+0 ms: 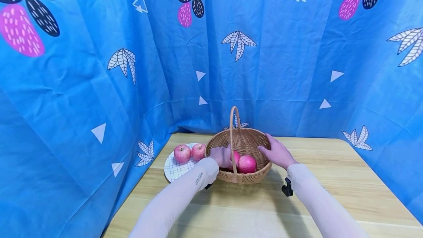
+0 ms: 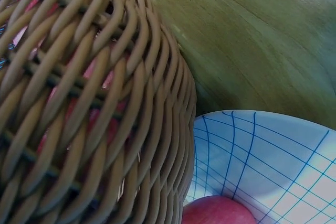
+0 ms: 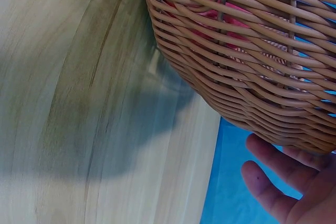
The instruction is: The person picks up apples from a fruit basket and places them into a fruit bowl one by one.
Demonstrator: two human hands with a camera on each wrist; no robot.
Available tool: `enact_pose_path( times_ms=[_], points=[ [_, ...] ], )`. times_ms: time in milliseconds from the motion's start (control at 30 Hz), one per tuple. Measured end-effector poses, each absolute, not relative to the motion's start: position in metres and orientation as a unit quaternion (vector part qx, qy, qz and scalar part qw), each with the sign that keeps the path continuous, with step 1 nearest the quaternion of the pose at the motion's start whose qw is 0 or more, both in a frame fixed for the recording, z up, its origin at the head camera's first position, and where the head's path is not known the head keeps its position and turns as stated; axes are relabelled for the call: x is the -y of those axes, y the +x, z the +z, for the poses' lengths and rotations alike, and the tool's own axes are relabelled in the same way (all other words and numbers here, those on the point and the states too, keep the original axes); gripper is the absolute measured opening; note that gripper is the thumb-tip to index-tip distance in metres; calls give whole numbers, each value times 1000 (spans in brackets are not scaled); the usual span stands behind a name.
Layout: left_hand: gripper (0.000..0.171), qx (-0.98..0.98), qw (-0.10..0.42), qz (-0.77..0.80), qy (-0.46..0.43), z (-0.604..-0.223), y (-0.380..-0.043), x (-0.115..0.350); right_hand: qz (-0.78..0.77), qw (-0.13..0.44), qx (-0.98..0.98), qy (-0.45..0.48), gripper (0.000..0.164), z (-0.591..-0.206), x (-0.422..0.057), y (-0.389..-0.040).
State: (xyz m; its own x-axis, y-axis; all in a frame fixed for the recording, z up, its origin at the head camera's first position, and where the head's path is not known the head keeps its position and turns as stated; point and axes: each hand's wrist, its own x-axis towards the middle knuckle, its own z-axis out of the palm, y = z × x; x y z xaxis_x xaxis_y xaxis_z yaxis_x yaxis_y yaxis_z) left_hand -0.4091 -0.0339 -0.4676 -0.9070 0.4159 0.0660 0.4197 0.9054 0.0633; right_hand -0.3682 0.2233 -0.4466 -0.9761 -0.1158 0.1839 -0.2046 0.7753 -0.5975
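Note:
A wicker basket (image 1: 251,177) with a tall arched handle stands upright on the table. Inside it lie red apples, one (image 1: 247,164) in plain view and another (image 1: 236,158) partly behind the handle. My left hand (image 1: 220,156) reaches over the near left rim into the basket, right beside the partly covered apple. Its fingers are hidden, so I cannot tell whether they grip that apple. On the right side my right hand (image 1: 279,153) holds the basket's rim, thumb inside and fingers outside. In the right wrist view some fingers (image 3: 281,169) spread loosely beside the weave.
Left of the basket a white plate with blue grid lines (image 1: 172,170) bears two apples, one (image 1: 182,154) at its left and one (image 1: 198,152) near the basket. The wooden table (image 1: 340,179) extends to the right. A blue patterned curtain (image 1: 281,83) hangs behind and at both sides.

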Motion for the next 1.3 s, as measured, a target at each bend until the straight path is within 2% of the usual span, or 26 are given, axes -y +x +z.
enact_pose_path(
  times_ms=[167,367,633,867,1300],
  points=[
    [56,976,26,-43,-213,-469,-410,33,320,69,941,86,90,-448,-223,-369],
    [34,974,34,-58,-216,-469,-410,32,325,66,940,85,88,-448,-223,-369],
    [22,974,30,-64,-213,-467,-410,31,324,65,940,83,90,-448,-224,-370],
    [21,972,26,-56,-227,-466,-407,33,321,66,941,87,87,-447,-223,-369],
    [32,967,69,-48,-239,-462,-400,44,316,64,943,86,88,-445,-221,-367]
  ],
)
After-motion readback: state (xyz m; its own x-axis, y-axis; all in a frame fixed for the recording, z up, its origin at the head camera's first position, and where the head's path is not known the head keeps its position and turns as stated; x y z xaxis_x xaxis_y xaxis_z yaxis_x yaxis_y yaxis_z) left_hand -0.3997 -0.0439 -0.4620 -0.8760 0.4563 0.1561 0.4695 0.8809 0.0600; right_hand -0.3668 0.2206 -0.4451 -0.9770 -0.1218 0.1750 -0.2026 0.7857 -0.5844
